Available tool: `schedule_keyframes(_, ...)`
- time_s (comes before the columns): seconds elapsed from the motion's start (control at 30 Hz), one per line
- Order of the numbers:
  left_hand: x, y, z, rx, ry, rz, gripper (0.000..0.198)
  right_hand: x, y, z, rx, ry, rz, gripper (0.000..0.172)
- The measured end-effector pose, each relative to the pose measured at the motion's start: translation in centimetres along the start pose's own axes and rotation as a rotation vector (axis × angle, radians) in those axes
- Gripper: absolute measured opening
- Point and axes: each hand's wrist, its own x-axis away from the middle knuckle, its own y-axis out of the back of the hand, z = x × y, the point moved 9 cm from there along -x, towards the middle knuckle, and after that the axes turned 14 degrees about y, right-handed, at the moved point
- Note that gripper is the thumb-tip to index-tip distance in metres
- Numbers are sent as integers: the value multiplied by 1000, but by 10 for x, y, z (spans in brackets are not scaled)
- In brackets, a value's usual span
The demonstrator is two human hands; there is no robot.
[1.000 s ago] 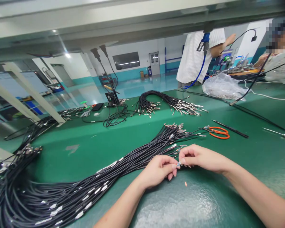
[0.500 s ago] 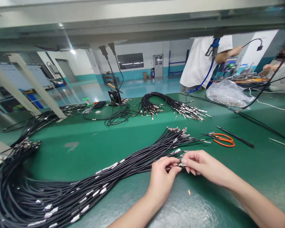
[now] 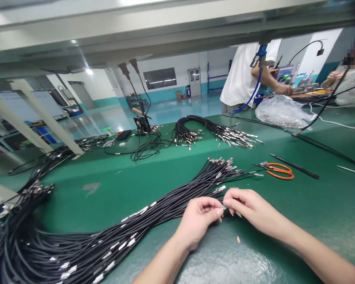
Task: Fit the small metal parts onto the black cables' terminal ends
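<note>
My left hand and my right hand meet at the fingertips over the green bench. Both are pinched on a small metal connector at the end of a black cable. That cable belongs to a long bundle of black cables with white labels and metal ends, which runs from the lower left up toward the middle of the bench. A tiny orange scrap lies on the bench just below my right hand.
Orange-handled scissors lie to the right of the bundle's tips, beside a thin black rod. A second cable bundle sits further back. A clear plastic bag and two other people are at the far right.
My hands stay pinched together on the connector and have barely shifted. The standing person at the back has lowered an arm toward the far bench.
</note>
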Motion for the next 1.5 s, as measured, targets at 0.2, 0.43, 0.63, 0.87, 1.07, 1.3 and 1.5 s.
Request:
schedule_keyframes(0.2, -2, 3, 3, 29, 10, -18, 22, 2, -4, -12, -35, -67, -15, 35)
schedule_keyframes(0.43, -3, 2, 2, -6, 41, -27, 24, 1, 1, -6, 20, 0, -73, 32)
schedule_keyframes(0.63, -3, 1, 3, -8, 58, -6, 25, 1, 0, -1, 105, 49, -88, 29)
schedule_keyframes(0.87, -4, 1, 4, 3, 59, -3, 29, 2, 0, -1, 119, 60, -90, 28)
schedule_keyframes(1.07, -5, 2, 6, 12, 67, -21, 34, 3, -2, -2, 90, 56, -118, 30)
schedule_keyframes(1.3, -3, 3, 4, 18, 67, -62, 29, 3, -2, -7, 77, 41, -128, 31)
schedule_keyframes(1.5, 0, -2, -5, -208, -4, -58, 21, 5, 3, -8, 71, 17, -129, 30)
